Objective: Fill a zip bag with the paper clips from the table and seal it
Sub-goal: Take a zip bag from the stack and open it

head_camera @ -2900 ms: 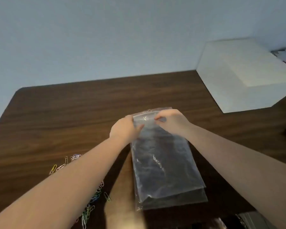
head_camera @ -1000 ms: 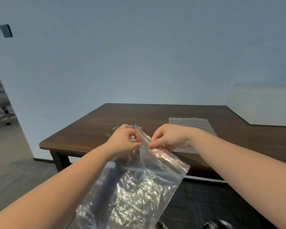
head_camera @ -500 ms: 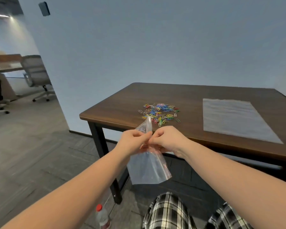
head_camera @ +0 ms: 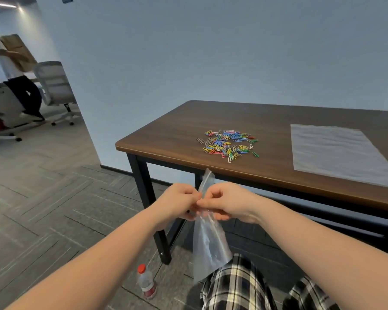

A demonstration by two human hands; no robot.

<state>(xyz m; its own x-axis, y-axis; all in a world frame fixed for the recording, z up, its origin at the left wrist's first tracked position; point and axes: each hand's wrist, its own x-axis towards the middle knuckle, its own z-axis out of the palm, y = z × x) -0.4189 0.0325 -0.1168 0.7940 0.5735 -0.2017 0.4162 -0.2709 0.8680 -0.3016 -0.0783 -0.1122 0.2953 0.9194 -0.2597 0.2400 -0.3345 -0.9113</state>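
A clear zip bag hangs in the air in front of the table, over my lap. My left hand and my right hand both pinch its top edge, fingertips almost touching; one corner of the bag sticks up between them. A loose pile of coloured paper clips lies on the dark wooden table, beyond my hands and apart from the bag. The bag looks empty.
A stack of flat clear bags lies on the table's right side. A red-capped water bottle stands on the floor by the black table leg. A person and an office chair are far left.
I have lifted one bag off the stack and drawn it back off the table. My view has pulled away from the table. Both hands stay pinched on the bag's top.
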